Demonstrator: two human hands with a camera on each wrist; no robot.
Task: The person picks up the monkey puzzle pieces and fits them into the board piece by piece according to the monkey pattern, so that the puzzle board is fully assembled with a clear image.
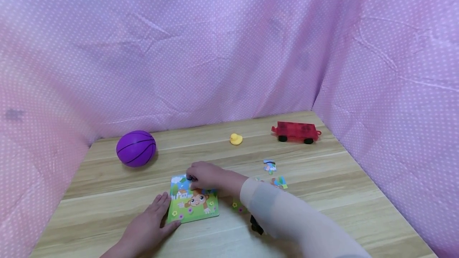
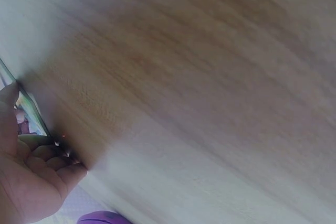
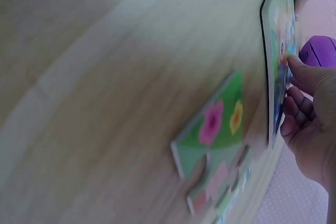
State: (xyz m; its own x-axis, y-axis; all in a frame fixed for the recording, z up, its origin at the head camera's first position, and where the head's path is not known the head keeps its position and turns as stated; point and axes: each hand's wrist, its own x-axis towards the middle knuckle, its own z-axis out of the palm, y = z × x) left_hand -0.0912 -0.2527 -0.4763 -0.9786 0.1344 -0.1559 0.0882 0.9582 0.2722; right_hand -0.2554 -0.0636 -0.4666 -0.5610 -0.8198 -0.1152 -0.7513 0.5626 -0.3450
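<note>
A jigsaw board (image 1: 193, 212) with a cartoon monkey, white fence and flowers lies at the table's front left. My left hand (image 1: 147, 224) rests beside it, fingers along its left edge and thumb at the lower left corner. Over the board's upper part is my right hand (image 1: 208, 176), its fingers curled. In the right wrist view the right thumb (image 3: 302, 69) touches the board's face. Whether a piece is between those fingers is hidden. A green flowered jigsaw piece (image 3: 220, 116) lies right of the board, partly behind the right forearm in the head view.
More loose jigsaw pieces (image 1: 269, 165) lie right of the right forearm. A purple ball (image 1: 136, 149) stands at the back left, a yellow toy duck (image 1: 236, 139) at the back middle, and a red toy wagon (image 1: 297, 131) at the back right. Pink dotted cloth (image 1: 201, 71) surrounds the table.
</note>
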